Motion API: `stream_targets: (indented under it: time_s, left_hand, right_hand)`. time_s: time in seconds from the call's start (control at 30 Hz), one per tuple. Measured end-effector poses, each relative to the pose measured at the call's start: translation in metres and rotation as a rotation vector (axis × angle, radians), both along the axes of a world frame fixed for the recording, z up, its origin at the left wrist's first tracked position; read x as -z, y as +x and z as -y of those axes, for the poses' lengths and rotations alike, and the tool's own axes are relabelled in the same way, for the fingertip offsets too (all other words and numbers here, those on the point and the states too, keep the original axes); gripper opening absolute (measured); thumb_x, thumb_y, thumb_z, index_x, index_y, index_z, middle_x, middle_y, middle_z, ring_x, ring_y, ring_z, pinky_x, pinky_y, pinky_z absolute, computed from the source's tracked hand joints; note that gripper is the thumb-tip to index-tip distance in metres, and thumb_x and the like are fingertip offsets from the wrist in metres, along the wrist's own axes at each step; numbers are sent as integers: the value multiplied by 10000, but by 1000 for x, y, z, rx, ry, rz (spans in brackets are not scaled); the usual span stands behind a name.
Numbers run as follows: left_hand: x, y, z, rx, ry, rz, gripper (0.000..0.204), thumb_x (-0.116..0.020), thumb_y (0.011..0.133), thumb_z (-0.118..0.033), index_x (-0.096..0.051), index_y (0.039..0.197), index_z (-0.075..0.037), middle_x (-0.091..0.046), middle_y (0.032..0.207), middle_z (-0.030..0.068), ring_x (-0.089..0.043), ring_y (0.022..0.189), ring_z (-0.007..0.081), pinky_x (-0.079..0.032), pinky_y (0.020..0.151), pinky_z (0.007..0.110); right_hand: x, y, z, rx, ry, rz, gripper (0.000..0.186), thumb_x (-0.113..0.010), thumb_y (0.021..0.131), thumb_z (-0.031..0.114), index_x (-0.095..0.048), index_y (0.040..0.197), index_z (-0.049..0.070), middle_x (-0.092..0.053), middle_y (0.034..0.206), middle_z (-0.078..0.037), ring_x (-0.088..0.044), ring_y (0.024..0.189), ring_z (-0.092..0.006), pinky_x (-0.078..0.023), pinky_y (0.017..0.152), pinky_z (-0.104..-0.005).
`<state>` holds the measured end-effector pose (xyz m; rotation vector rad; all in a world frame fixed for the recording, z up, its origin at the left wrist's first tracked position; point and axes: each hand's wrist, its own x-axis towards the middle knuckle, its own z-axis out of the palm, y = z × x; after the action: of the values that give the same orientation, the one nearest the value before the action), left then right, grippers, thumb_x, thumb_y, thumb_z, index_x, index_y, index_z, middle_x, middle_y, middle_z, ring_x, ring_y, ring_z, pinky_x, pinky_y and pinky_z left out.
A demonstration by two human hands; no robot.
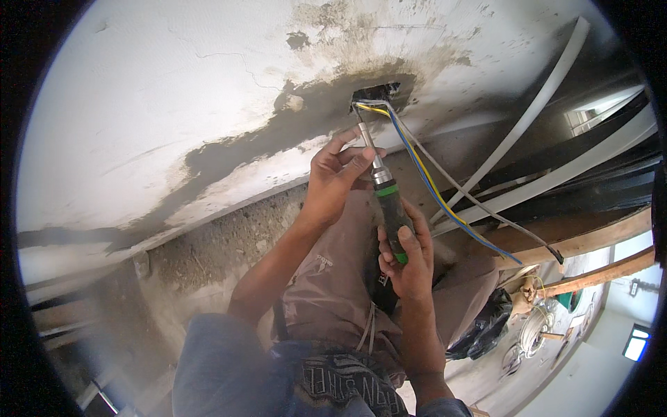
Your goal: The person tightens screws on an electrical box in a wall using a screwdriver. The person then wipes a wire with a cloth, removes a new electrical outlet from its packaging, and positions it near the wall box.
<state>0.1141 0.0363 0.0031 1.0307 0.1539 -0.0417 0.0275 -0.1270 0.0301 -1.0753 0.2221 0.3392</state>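
A screwdriver (pixel 388 201) with a black and green handle and a metal shaft points up into a dark wall box (pixel 376 92) set in a patched white wall. My right hand (pixel 406 254) is wrapped around the handle. My left hand (pixel 338 174) pinches the metal shaft just above the handle. Blue, yellow and grey wires (pixel 434 187) come out of the box and hang down to the right, past the screwdriver.
A grey cement strip (pixel 229 149) runs along the white wall (pixel 160 90). White conduit pipes (pixel 549 90) and wooden planks (pixel 590 233) lie at the right. A black bag (pixel 486 323) and a wire coil (pixel 535 330) sit on the floor below.
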Motion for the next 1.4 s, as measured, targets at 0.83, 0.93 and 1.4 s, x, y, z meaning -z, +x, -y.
stream_targets:
  time_s: [0.83,0.93,1.4]
  left_hand:
    - [-1,5,1,-5,31,3,416,-675,914,-163,-534,1298,-84,-713,1020,146,-693,762,148,-565,576,288]
    - [-2,4,0,-5,38,-1,418,-675,915,-161,-533,1300,-84,-711,1022,149,-697,778,155,-571,589,296]
    - [-6,5,2,-31,41,-27,409,-690,904,-176,-552,1280,-96,-717,1007,137,-672,715,129,-515,532,260]
  right_hand:
    - [5,6,1,43,26,-8,548,-619,907,303,-445,1360,48,-616,811,-92,-499,515,-59,-368,370,-169]
    - [6,6,0,43,15,2,549,-624,906,300,-448,1360,48,-617,810,-91,-500,514,-59,-369,370,-169]
    - [8,7,7,-15,12,-22,493,-629,938,301,-461,1380,160,-626,852,-53,-492,543,-77,-359,431,-192]
